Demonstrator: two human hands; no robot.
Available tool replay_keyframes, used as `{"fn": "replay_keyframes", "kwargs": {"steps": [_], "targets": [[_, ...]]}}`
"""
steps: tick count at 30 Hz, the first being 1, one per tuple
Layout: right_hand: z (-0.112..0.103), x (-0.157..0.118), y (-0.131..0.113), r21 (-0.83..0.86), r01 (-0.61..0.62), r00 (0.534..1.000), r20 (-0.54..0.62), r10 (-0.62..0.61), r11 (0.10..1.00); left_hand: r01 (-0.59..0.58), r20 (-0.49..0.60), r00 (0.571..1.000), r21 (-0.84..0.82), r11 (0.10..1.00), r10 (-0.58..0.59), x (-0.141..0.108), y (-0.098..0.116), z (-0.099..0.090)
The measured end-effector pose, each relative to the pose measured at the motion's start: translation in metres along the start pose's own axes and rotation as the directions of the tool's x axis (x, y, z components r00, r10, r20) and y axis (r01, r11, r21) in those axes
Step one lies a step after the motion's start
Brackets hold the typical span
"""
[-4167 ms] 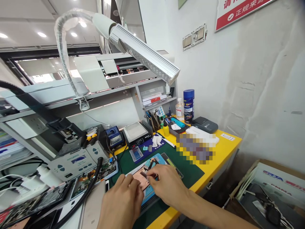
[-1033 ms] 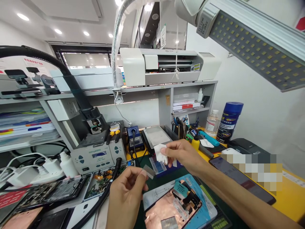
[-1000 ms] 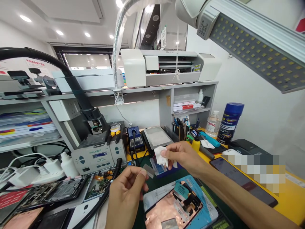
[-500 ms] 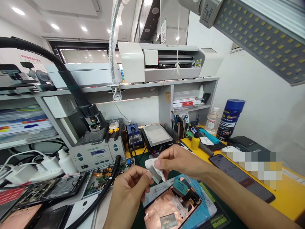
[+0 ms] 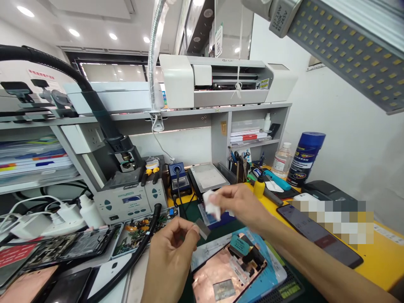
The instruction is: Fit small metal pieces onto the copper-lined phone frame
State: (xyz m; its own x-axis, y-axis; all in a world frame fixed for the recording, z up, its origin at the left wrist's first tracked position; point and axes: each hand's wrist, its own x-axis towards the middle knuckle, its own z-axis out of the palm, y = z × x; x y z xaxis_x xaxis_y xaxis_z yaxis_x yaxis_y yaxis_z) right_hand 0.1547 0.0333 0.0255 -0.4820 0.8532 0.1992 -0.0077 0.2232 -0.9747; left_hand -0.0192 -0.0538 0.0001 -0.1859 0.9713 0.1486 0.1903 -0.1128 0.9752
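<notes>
Between thumb and index finger, my left hand (image 5: 175,252) pinches a small flat grey piece (image 5: 202,229). My right hand (image 5: 236,202) holds a crumpled white tissue (image 5: 211,205) above and to the right of that piece, apart from it. Below both hands lies a copper-coloured device panel (image 5: 211,273) with a teal part (image 5: 239,245) near its upper right corner. The panel rests on a blue and white sheet (image 5: 268,261).
Left of my hands stand a grey rework station (image 5: 126,206), a black hose (image 5: 139,252) and a tray of circuit parts (image 5: 126,235). On the right are a phone (image 5: 318,235), a yellow bottle (image 5: 259,187) and a spray can (image 5: 305,160). A lamp (image 5: 347,50) hangs overhead.
My right hand has moved up and away with the tissue, which no longer touches the grey piece. My left hand has stayed nearly in place.
</notes>
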Motion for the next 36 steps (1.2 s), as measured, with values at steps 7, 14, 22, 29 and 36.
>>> {"fn": "replay_keyframes", "kwargs": {"steps": [7, 14, 22, 29, 36], "targets": [[-0.014, 0.005, 0.000, 0.079, -0.103, 0.967, 0.242, 0.082, 0.992, 0.121, 0.038, 0.993, -0.241, 0.963, -0.115, 0.002, 0.003, -0.001], [-0.005, -0.002, -0.004, 0.108, -0.246, 0.882, 0.437, 0.177, 0.963, 0.133, 0.094, 0.989, -0.179, 0.975, -0.118, 0.002, 0.003, -0.001], [0.005, -0.011, -0.013, -0.272, -0.018, 0.950, 0.296, 0.101, 0.962, 0.057, 0.047, 0.998, -0.117, 0.991, -0.052, 0.000, -0.003, 0.003], [0.009, -0.016, -0.017, -0.272, -0.039, 0.965, 0.240, 0.107, 0.961, 0.059, -0.076, 0.994, -0.266, 0.962, -0.082, -0.004, -0.001, 0.014], [0.004, -0.017, -0.012, -0.197, -0.060, 0.970, 0.219, 0.103, 0.979, 0.028, -0.239, 0.959, -0.456, 0.890, -0.153, 0.003, 0.001, 0.005]]}}
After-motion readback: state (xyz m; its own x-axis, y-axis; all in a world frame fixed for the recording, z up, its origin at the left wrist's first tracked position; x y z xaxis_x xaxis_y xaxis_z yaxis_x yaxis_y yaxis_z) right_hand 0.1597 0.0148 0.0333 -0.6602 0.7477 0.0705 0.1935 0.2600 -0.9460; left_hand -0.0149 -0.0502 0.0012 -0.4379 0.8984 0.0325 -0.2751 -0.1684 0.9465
